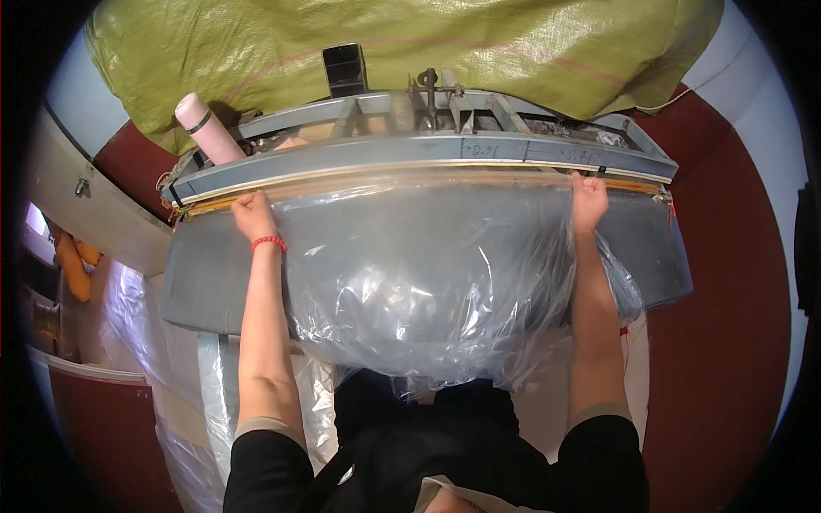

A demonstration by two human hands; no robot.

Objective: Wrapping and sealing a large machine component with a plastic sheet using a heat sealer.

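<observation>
Two hands hold one wide clear plastic bag stretched across a grey machine table. Beyond both hands lies the biggest thing in view, a yellow-green woven sack, draped over the back of the metal frame. Just ahead of the knuckles runs the long sealing bar with its tan strip, spanning from one hand to the other. The bag lies between the forearms, puffed and crinkled, its body sagging off the table's near edge toward the person's lap. Its open mouth is already pulled taut and laid along the bar; as far as can be judged, the seam is not yet made, since the bar does not look pressed down on the film. Left hand, with a red wristband, is closed into a fist gripping the bag's left corner. Right hand is curled, pinching the right corner. Beyond the left hand stands a pink bottle.
</observation>
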